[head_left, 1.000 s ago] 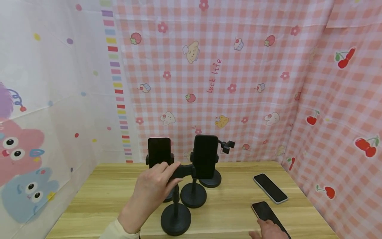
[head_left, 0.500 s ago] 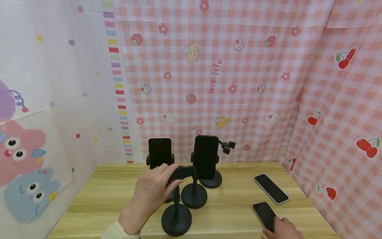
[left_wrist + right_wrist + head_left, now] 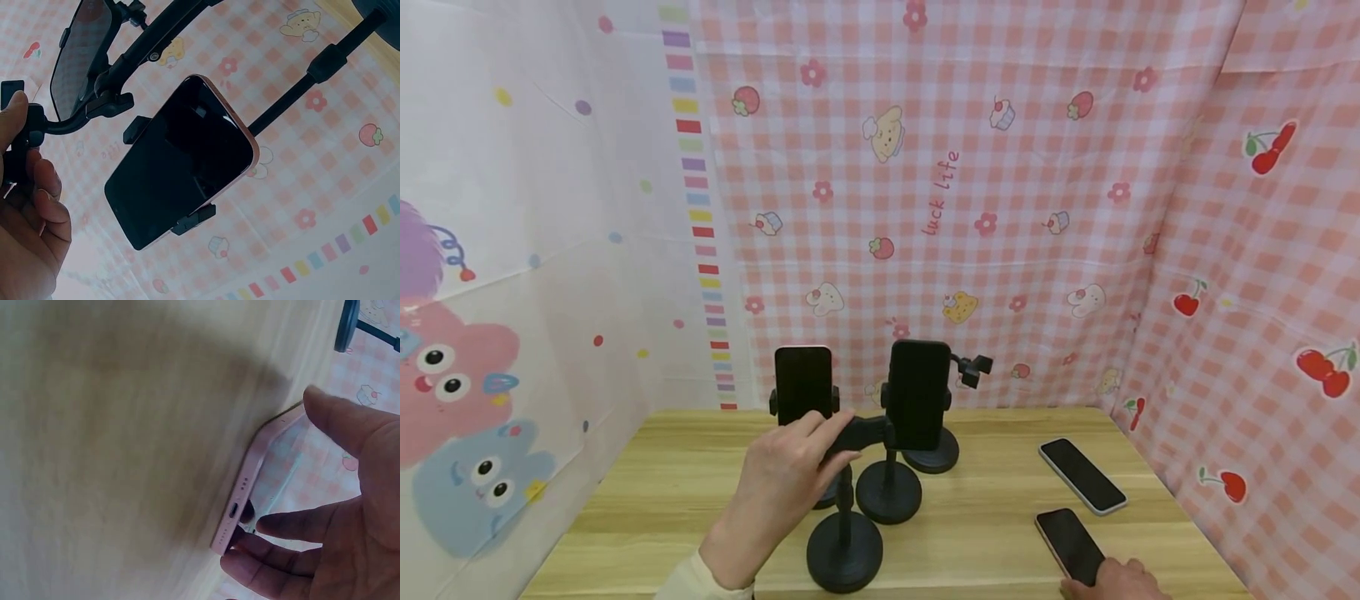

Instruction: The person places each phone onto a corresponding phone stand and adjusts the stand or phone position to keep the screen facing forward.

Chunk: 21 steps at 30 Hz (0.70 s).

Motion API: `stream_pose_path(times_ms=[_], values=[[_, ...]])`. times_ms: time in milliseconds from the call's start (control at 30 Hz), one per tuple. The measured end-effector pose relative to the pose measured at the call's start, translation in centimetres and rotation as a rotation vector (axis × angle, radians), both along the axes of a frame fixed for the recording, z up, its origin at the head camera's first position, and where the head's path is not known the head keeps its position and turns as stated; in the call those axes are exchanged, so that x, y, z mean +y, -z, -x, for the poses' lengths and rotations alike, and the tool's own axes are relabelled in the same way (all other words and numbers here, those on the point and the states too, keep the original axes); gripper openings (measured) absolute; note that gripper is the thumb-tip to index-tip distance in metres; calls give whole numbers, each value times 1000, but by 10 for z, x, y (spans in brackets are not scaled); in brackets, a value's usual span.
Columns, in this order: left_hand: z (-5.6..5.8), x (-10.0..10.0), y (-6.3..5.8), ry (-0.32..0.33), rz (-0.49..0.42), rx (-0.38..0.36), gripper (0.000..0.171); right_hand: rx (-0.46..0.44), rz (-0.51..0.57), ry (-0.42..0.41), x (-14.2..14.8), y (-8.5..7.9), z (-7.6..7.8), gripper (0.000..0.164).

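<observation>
My left hand (image 3: 775,475) grips the black holder at the top of the nearest phone stand (image 3: 845,554); in the left wrist view its thumb and fingers pinch the holder's clamp (image 3: 34,125). Right behind it, a pink-edged phone (image 3: 181,169) stands upright in another stand's clamp. My right hand (image 3: 1123,581) is at the near end of a pink-edged smartphone (image 3: 1067,542) on the wooden table. In the right wrist view, the thumb lies at one long edge of this phone (image 3: 247,475) and curled fingers at the opposite edge.
Beside the held clamp, a dark phone (image 3: 917,396) is upright in a stand. A rear stand's round base (image 3: 931,454) and its clamp (image 3: 972,369) show behind it. A white-edged phone (image 3: 1082,475) lies at the table's right. Patterned cloth (image 3: 1015,167) hangs around the table.
My right hand has shifted right and back from over the lying phone to its near end, taking hold of its edges. My left hand keeps its grip on the stand's holder.
</observation>
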<state>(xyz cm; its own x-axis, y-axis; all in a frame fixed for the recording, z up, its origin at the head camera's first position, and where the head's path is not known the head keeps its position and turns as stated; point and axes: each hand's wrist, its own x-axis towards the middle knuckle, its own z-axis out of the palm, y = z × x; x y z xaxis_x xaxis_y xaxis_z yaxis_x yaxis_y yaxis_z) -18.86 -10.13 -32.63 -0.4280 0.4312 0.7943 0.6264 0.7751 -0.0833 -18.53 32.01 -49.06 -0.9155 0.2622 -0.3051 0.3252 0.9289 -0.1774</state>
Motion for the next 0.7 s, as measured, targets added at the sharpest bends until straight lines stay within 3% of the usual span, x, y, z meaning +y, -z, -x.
stream_pose_path(times_ms=[200,700], values=[[1,0,1,7,1,-33,44,15,-29,1,2,8,1,81],[2,-1,2,13,-6,-29,43,34,-20,6,6,16,5,95]])
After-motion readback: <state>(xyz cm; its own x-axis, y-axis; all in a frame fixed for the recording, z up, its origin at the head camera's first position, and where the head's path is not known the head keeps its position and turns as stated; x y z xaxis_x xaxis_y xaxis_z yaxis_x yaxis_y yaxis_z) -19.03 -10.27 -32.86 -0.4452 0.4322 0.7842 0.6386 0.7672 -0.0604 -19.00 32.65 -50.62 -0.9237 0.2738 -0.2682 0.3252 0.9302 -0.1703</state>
